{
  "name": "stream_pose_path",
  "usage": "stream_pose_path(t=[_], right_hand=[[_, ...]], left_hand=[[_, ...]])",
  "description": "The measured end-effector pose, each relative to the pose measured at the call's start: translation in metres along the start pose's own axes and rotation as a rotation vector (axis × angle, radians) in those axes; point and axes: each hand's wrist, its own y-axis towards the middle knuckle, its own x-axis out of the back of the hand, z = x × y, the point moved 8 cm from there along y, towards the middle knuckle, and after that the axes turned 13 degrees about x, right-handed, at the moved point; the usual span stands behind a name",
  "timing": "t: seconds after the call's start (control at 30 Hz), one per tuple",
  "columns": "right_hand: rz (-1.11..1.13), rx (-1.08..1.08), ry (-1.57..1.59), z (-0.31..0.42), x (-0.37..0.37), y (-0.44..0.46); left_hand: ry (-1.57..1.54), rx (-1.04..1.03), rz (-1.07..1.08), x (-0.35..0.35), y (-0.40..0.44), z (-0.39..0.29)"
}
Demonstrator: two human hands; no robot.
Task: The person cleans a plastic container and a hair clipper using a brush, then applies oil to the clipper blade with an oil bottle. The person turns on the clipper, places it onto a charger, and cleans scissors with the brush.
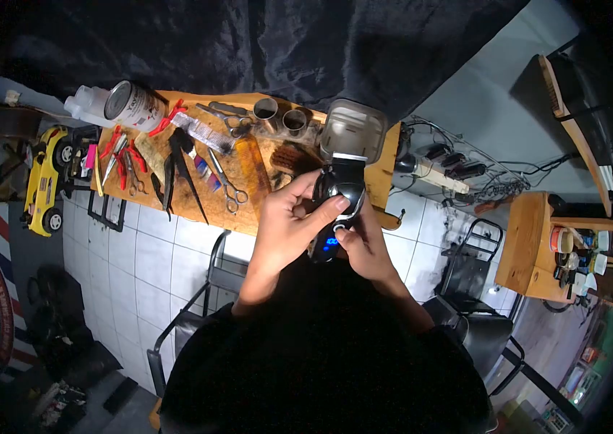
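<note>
Both my hands hold a black hair clipper (341, 189) in front of my chest, its pale blade end pointing away from me. My left hand (288, 224) grips its left side, with the thumb across the upper body. My right hand (369, 246) wraps the lower right side, its thumb by a round button above a lit blue display. Just beyond the clipper, a grey plastic container (353, 130) stands on the wooden table. A brown brush (292, 157) lies left of the clipper, near an amber comb (250, 165).
Scissors (228, 181), combs and red-handled tools spread over the wooden table (194, 208). Two metal cups (265, 110) and a large can (133, 105) stand at its back. Cables and more clippers (458, 166) hang at right; chairs (476, 329) stand beside me.
</note>
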Motion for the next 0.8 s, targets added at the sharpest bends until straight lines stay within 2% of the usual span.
stream_pose_path(t=[0.1,0.23,0.3,0.43,0.5,0.53,0.63,0.8], right_hand=[[0.009,-0.019,0.051,0.003,-0.003,0.001],[0.037,0.041,-0.141,0.005,0.001,-0.002],[-0.001,-0.02,-0.01,0.007,-0.001,-0.003],[-0.101,0.013,0.002,0.006,0.004,-0.01],[-0.135,-0.107,0.103,-0.002,0.008,-0.02],[-0.154,-0.162,0.153,-0.005,0.012,-0.026],[-0.054,-0.141,0.021,-0.006,0.039,-0.036],[-0.4,-0.014,0.205,0.015,0.088,-0.06]], left_hand=[[-0.071,0.052,0.007,0.003,0.002,0.007],[-0.053,0.046,0.011,0.001,0.001,0.007],[-0.056,0.079,0.025,-0.001,-0.001,0.008],[-0.158,0.092,0.065,-0.001,-0.002,0.014],[-0.251,0.092,0.08,-0.004,-0.005,0.011],[-0.218,-0.032,0.05,-0.002,-0.004,0.004],[-0.331,-0.003,0.064,-0.002,-0.004,0.005],[-0.334,0.086,0.158,-0.01,0.006,0.031]])
